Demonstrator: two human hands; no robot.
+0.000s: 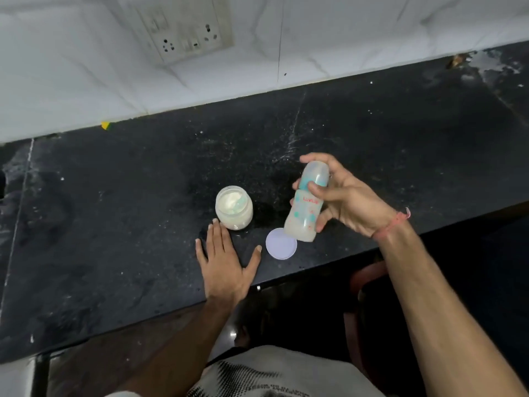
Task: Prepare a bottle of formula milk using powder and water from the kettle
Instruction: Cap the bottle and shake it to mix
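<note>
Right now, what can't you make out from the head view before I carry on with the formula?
- Kettle: nowhere in the head view.
- Bottle top: covered by the right hand; cap or teat unclear.
- Bottle contents: motion-blurred, level unreadable.
- Scoop in the powder jar: half buried, shape unclear.
- Left hand: flat on the counter, holding nothing.

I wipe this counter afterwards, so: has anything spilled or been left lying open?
White specks and smears dot the black counter, thickest behind the bottle held in the right hand. The powder jar stands open, its lid lying flat nearby.
</note>
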